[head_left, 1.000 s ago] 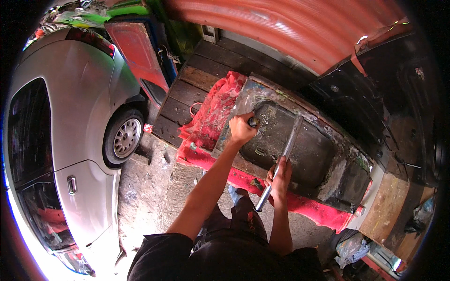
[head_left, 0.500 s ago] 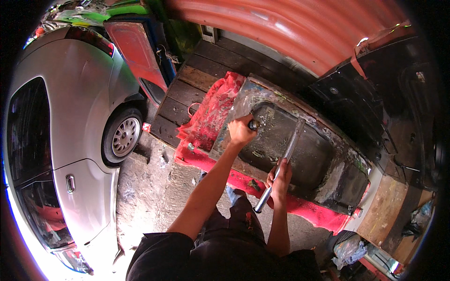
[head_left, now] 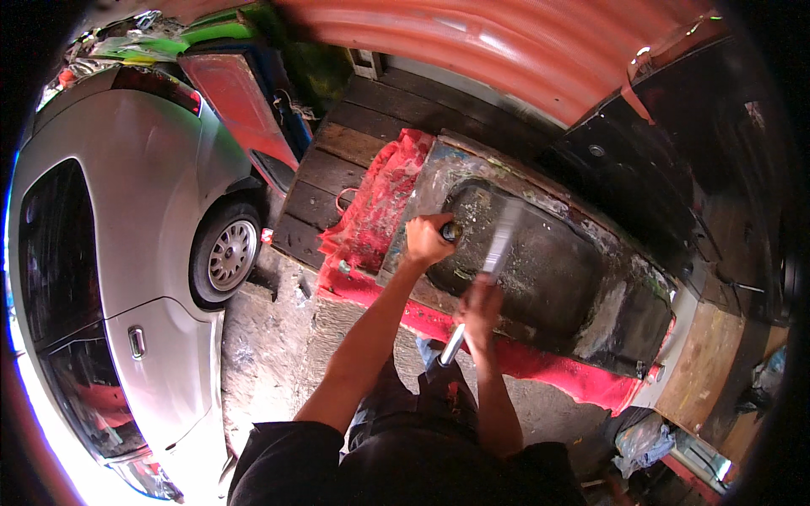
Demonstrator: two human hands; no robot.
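Observation:
A worn, dirty vehicle panel [head_left: 540,270] with a recessed middle lies on a red cloth [head_left: 380,202]. My left hand [head_left: 429,239] is closed around a short tool with a round dark end [head_left: 451,231], over the left part of the recess. What lies below that fist is hidden. My right hand [head_left: 481,310], smeared by motion, grips a long silvery metal bar [head_left: 499,246]. Its blurred far end is above the recess, right of my left fist, and the near end points back toward my body. Pale flakes are scattered across the panel.
Beneath the cloth is a dark plank bench [head_left: 337,143]. A silver car [head_left: 126,253] stands at the left, near a leaning red panel [head_left: 236,97]. Red corrugated sheeting [head_left: 506,51] rises behind. Large black panels [head_left: 666,143] and a wooden board [head_left: 700,354] are at the right.
My right hand and the metal bar have swung left, bringing the bar's far end closer to my left fist. My left hand keeps its grip at nearly the same spot on the panel.

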